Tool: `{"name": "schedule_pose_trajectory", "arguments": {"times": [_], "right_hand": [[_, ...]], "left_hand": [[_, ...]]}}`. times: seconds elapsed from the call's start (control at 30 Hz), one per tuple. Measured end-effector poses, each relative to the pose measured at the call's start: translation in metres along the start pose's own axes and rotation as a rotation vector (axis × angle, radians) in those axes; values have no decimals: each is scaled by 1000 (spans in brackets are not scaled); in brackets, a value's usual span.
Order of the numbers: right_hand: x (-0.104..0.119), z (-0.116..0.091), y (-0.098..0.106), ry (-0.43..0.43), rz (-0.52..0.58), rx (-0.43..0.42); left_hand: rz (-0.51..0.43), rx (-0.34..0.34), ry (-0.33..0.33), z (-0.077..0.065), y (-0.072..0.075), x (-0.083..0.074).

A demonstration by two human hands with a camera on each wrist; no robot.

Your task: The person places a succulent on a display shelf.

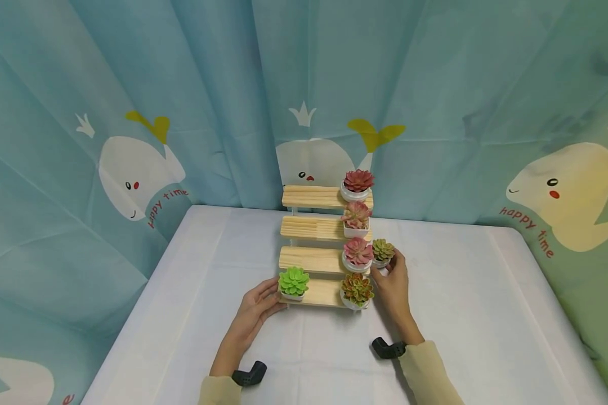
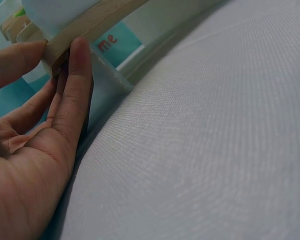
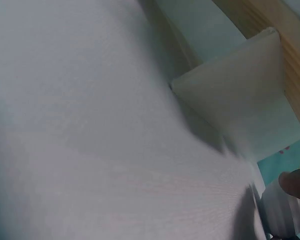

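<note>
A stepped wooden plant stand (image 1: pixel 311 259) has four slatted tiers. My left hand (image 1: pixel 255 306) pinches the left end of its lowest board (image 2: pixel 77 30), thumb on the end and fingers beneath. Just above that hand sits a bright green potted succulent (image 1: pixel 294 282). To the right of the stand, my right hand (image 1: pixel 394 284) holds a dull green succulent (image 1: pixel 383 250) by its white pot (image 3: pixel 281 210), low beside the second tier from the bottom. In the right wrist view only fingertips show, and the pot is close over the white cloth.
Down the stand's right side, one per tier, sit a dark red succulent (image 1: pixel 358 181), a pale pink one (image 1: pixel 357 216), a pink one (image 1: pixel 358 252) and an orange-green one (image 1: pixel 357 289). A blue whale-print curtain (image 1: pixel 223 112) hangs behind the white-covered table (image 1: pixel 476 315).
</note>
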State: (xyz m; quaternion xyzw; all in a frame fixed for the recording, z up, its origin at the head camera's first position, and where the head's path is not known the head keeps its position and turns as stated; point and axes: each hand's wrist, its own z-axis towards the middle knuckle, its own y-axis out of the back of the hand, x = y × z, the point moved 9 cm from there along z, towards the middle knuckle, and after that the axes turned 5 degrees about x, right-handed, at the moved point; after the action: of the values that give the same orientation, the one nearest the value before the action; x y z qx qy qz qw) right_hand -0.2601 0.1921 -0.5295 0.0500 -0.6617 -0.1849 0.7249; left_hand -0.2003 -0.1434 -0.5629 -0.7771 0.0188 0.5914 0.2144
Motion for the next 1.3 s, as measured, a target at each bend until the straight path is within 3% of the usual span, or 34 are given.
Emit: {"name": "schedule_pose_trajectory", "arguments": {"times": [0.53, 0.77, 1.3], "right_hand": [[-5, 3, 1, -62, -63, -13], [-6, -6, 13, -107, -48, -41], [45, -36, 50, 14, -33, -173]], "left_hand": [[-15, -20, 0, 0, 0, 1], [-13, -4, 4, 1, -1, 1], [7, -15, 13, 1, 1, 0]]}}
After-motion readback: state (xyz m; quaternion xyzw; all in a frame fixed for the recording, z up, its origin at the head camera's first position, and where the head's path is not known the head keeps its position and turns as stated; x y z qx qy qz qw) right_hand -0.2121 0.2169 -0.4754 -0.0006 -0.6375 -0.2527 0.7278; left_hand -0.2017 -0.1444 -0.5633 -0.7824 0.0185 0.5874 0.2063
